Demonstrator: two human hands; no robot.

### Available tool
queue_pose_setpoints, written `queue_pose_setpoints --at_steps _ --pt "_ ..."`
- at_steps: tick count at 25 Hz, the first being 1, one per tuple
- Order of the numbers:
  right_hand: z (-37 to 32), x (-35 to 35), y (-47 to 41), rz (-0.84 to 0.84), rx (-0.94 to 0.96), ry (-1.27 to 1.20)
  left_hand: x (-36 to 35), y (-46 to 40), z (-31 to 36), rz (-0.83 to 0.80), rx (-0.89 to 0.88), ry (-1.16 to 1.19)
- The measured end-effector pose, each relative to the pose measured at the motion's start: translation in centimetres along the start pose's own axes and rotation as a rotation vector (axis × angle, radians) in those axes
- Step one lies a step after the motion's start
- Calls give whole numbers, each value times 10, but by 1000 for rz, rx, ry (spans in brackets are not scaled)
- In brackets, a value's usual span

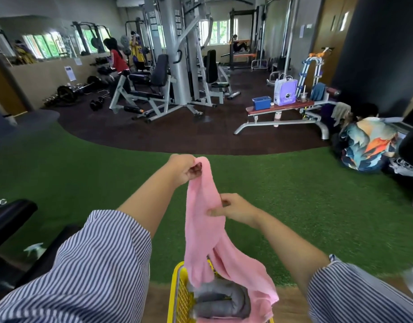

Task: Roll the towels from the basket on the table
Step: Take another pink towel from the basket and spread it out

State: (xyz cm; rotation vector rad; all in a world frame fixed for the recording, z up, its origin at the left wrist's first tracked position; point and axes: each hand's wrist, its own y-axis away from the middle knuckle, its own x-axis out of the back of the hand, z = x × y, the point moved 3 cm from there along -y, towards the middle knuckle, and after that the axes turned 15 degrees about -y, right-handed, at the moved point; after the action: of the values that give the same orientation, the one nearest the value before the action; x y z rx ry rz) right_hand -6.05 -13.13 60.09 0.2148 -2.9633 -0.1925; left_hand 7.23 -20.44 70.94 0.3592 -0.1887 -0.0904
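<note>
The left hand [182, 170] pinches the soft pink terry towel [206, 227] at its top; the right hand [235, 209] pinches its edge midway. It droops limply into the yellow mesh basket [181, 297], over rolled grey towels [220, 301].

soft pink terry towel [205, 220], yellow plastic basket [181, 297]

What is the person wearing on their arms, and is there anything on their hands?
Both arms wear loose sleeves striped in thin blue-grey and white lines, ending near the elbows, so the forearms are bare. The left hand and right hand are bare too: no gloves, and no rings or watch that I can make out.
</note>
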Motion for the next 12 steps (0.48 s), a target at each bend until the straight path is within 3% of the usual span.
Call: queue_pose_setpoints --at_steps 4,6,8,10,12 --pt "4 10 1 135 -4 66 27 -11 10 91 8 155" --pt "4 34 5 281 3 252 50 -25 3 137 31 242" --pt "1 53 14 470 19 287 70 -39 -11 192 63 250" --pt "-10 61 22 631 104 147 80 -48 -27 258 119 74" --pt "-25 63 26 730 221 -2 81 -47 -38 227 174 -333"
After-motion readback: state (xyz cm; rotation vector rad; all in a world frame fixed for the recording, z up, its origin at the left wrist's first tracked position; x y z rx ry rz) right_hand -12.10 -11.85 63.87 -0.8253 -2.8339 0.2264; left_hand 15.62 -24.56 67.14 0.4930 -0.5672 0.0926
